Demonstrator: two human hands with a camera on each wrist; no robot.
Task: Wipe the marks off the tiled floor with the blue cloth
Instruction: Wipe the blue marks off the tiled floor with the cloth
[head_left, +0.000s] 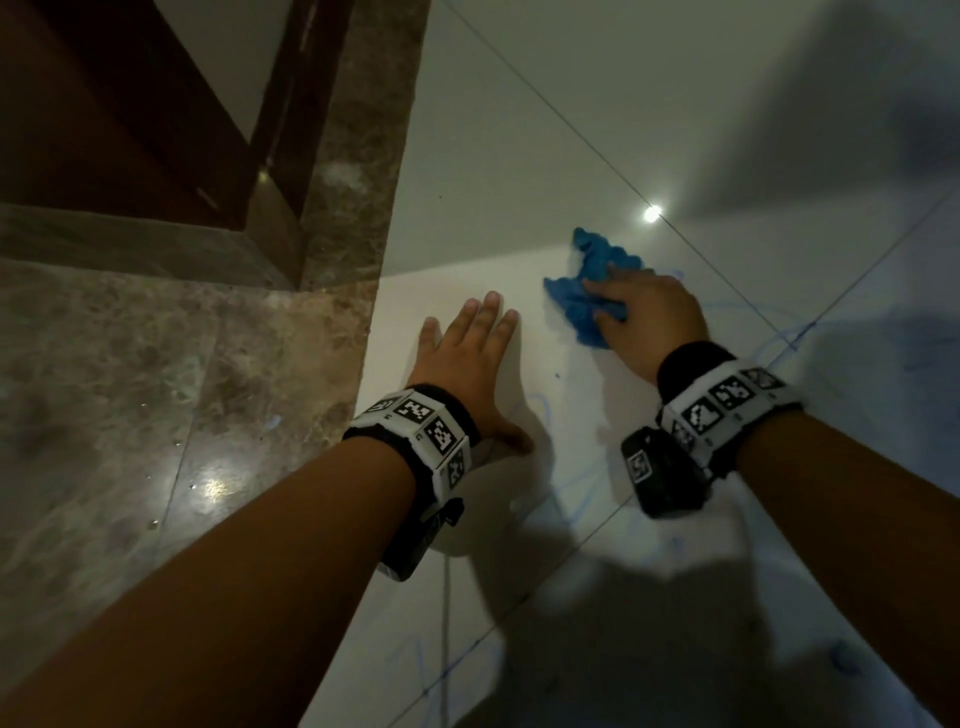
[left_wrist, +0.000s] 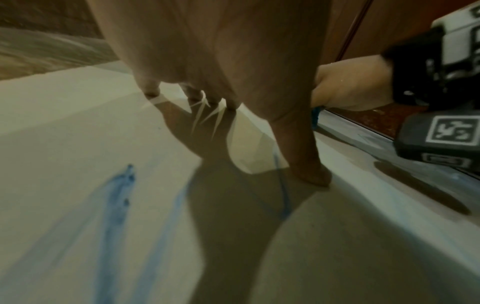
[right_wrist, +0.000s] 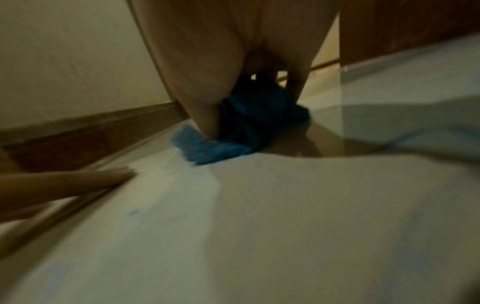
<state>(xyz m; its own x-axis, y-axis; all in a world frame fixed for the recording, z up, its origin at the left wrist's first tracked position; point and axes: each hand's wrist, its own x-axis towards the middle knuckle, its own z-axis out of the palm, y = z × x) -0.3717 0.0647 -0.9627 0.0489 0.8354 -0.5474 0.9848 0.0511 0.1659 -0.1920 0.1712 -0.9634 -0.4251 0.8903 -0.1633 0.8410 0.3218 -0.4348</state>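
Surface: white tiled floor (head_left: 519, 156), glossy, thin dark grout lines.
Border: brown marble strip (head_left: 156, 389) along its left edge.
Marks: blue scribbles (left_wrist: 116, 201) on several tiles.
Cloth: blue cloth (head_left: 587, 296), bunched, lying on the floor.
Hands: left hand (head_left: 467, 358) flat on a tile; right hand (head_left: 649, 317) pressing the cloth.

A brown marble strip (head_left: 171, 374) runs along the left edge of the floor. Dark wooden door framing (head_left: 156, 130) stands at its far end. A bright light reflection (head_left: 652, 213) glints farther out.
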